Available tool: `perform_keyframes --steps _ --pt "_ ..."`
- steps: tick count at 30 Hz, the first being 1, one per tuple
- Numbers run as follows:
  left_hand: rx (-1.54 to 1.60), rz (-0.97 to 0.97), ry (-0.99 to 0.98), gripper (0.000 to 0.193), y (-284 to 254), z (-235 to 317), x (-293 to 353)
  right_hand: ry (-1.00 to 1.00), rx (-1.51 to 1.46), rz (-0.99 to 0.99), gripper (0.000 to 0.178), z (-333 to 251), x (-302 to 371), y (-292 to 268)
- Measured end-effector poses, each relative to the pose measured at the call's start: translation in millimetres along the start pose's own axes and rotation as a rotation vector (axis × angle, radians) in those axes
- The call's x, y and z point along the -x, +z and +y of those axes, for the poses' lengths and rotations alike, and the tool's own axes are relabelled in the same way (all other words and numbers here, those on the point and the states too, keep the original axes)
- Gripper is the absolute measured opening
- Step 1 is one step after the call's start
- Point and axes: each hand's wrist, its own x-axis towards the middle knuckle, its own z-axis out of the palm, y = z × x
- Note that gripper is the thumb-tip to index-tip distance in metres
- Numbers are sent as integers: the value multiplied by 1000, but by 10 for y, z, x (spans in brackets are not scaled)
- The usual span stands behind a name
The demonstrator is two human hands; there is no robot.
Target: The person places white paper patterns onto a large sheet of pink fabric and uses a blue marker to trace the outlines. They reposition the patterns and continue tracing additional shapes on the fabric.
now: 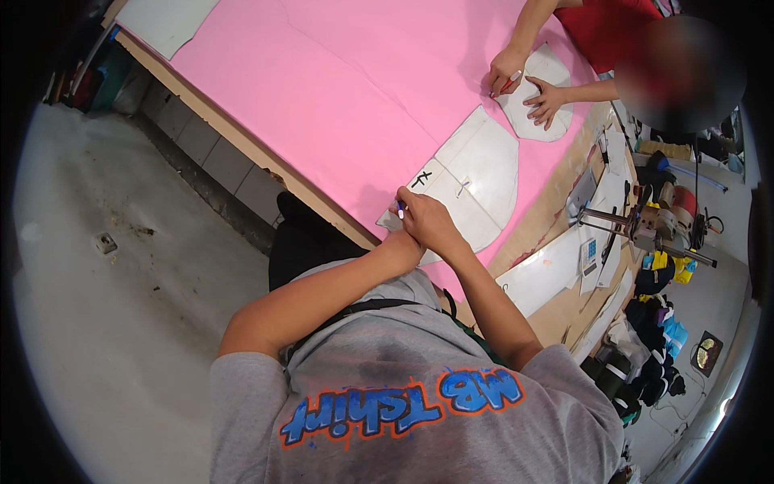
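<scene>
A white pattern piece with black markings lies on pink fabric spread over the table. My right hand is closed around a dark pen with a white end, held at the left edge of the pattern near the fabric's front edge. Just below it, my left hand rests by the lower part of the pattern, against my right wrist. The fingers of my left hand are hidden behind the right hand. The pen's tip is too small to make out.
Across the table, a co-worker in red holds a red pen and presses a smaller white pattern piece. To the right are a calculator, white sheets and a metal cutting machine. Another pattern piece lies far left.
</scene>
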Motion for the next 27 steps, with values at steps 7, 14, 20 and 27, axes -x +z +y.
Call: perform_keyframes --steps 7,14,20,27 --pt "-228 -8 86 33 -120 46 110 53 -157 -269 29 -136 -37 -134" --pt "-60 46 35 33 15 -1 93 199 -582 -64 34 14 0 -123" --pt "-80 84 31 24 -78 78 144 326 -778 -22 27 150 89 -190" --pt "-42 17 20 21 -22 40 79 224 -695 -292 30 119 -92 -197"
